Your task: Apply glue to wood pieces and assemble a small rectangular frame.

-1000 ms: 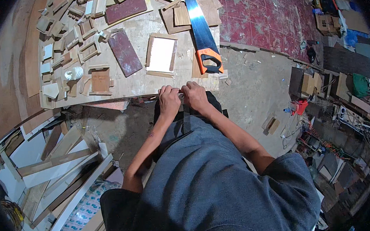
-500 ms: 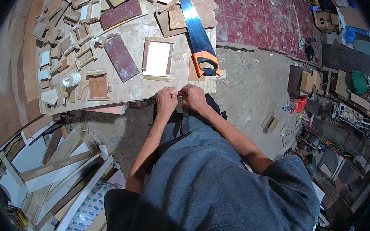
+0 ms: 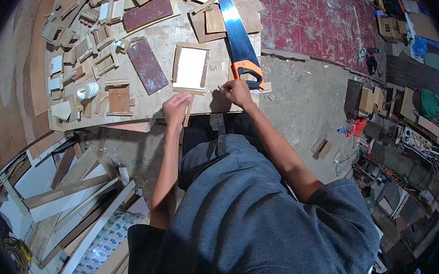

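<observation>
The left hand's (image 3: pixel 176 107) grip pinches a thin wood strip (image 3: pixel 188 114) at the worktop's (image 3: pixel 148 104) near edge, its long axis pointing toward the framed white panel (image 3: pixel 192 68) just beyond; the right hand (nearer the saw (image 3: pixel 238 32)) curls, contents unclear.

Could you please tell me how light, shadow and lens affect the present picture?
Head view: the white panel looks nearly washed out and the saw blade glares; head view: a dark shadow lies on the table beside the right hand; head view rim: corners are black, the far-left board looks bowed.
</observation>
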{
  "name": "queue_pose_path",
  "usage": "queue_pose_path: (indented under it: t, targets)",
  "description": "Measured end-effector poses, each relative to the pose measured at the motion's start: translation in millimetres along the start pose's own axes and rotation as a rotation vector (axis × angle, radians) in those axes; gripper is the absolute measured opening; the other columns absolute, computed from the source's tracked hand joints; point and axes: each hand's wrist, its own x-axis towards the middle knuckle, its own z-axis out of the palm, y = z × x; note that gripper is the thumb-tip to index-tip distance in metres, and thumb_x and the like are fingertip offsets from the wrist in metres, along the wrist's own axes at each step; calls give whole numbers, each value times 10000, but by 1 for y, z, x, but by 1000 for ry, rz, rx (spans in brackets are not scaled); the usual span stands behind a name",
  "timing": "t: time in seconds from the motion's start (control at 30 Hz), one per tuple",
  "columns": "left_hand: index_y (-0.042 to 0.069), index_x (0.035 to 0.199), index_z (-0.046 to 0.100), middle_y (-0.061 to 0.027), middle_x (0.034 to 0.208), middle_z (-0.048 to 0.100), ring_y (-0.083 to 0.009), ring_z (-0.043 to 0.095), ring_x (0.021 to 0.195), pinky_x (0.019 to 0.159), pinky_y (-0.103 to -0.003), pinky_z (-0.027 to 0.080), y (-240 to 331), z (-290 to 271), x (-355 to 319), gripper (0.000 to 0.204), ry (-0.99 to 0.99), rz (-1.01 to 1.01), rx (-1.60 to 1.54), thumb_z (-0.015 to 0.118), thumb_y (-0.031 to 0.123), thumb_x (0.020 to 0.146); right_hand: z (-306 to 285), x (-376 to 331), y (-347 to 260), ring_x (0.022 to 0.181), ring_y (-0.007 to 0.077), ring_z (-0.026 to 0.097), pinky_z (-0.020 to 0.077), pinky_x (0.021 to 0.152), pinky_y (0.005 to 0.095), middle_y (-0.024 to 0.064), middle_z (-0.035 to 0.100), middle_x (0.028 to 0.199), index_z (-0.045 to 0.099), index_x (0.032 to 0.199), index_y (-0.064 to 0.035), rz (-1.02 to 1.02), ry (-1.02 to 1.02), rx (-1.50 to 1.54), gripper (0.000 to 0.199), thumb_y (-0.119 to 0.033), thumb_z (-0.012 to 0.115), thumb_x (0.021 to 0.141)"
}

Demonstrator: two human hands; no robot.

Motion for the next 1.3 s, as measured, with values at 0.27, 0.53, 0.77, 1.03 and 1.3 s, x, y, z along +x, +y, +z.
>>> queue_pose_path:
  t: [0.27,0.53,0.77,1.03,1.3]
  targets:
    - [-50,1133,665,-129,1031,717,-149,670,923,840,-238,512,18,12,31,296,52,-3,-132,707,6,845,-4,15,-12,751,312,695,544,683,406,108,707,750,758,939,-100,-19,314,-126,268,-286,769,748]
    - [13,1207,639,-153,986,733,-152,678,849,739,-267,529,8,47,80,342,-96,173,19,679,21,868,3,40,-35,813,271,720,553,755,368,154,740,888,752,1049,-96,88,28,323,317,-280,754,791]
    - [3,1259,596,-144,911,739,-134,678,792,697,-261,536,19,62,88,437,-127,213,123,705,-10,836,13,70,-20,610,92,631,499,554,243,56,702,726,735,902,22,55,-43,656,126,-94,699,870]
    - [-46,1288,551,-156,910,725,-146,683,798,712,-259,542,10,66,90,517,-31,179,21,721,-49,799,7,90,-10,651,105,651,526,606,264,61,709,748,735,903,25,105,-91,714,138,-71,661,837]
    - [-16,1328,525,-172,912,732,-146,686,805,729,-264,540,8,69,99,509,-17,331,103,680,-34,843,0,88,-19,731,90,660,542,681,263,62,726,830,734,1011,4,102,-254,664,233,-99,745,803]
